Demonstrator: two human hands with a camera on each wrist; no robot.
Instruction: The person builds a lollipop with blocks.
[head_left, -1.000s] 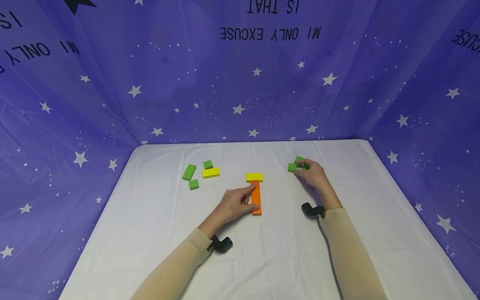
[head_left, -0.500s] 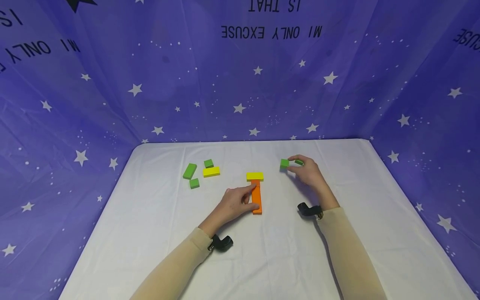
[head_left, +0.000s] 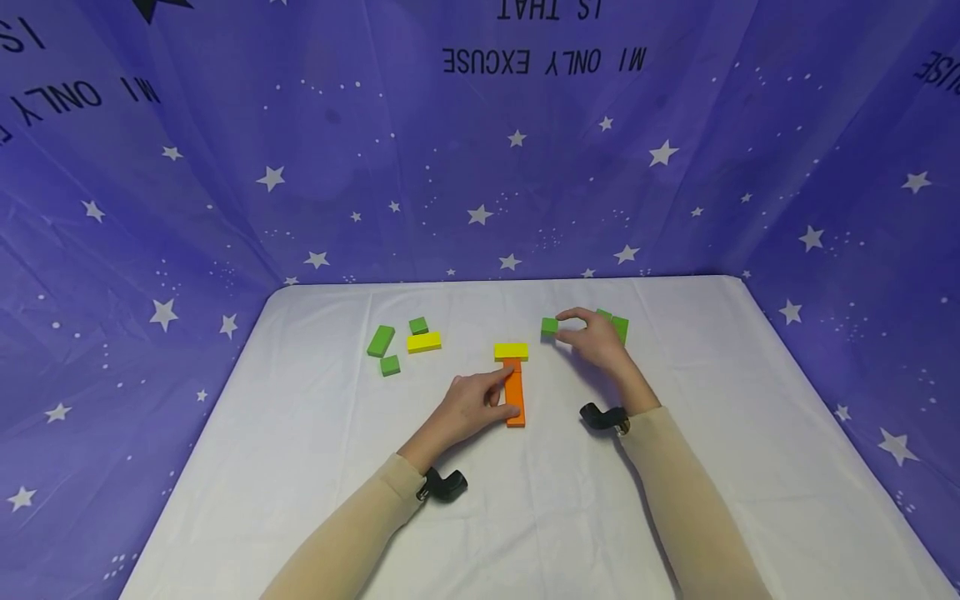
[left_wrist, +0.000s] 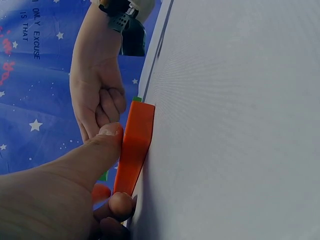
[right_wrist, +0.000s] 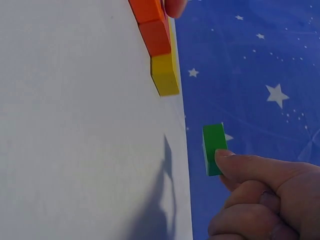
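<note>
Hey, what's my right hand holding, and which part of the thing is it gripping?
A small green block. Your right hand pinches it by the end nearer the palm; its opposite end sticks out free.

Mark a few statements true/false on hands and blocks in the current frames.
1. The right hand pinches a green block. True.
2. The left hand holds a yellow block. False: it is on the orange blocks.
3. A yellow block lies crosswise at the far end of the orange blocks. True.
4. The pinched green block touches that yellow block. False: a gap separates them.
5. A second yellow block lies near three green blocks, left of the orange blocks. True.
</note>
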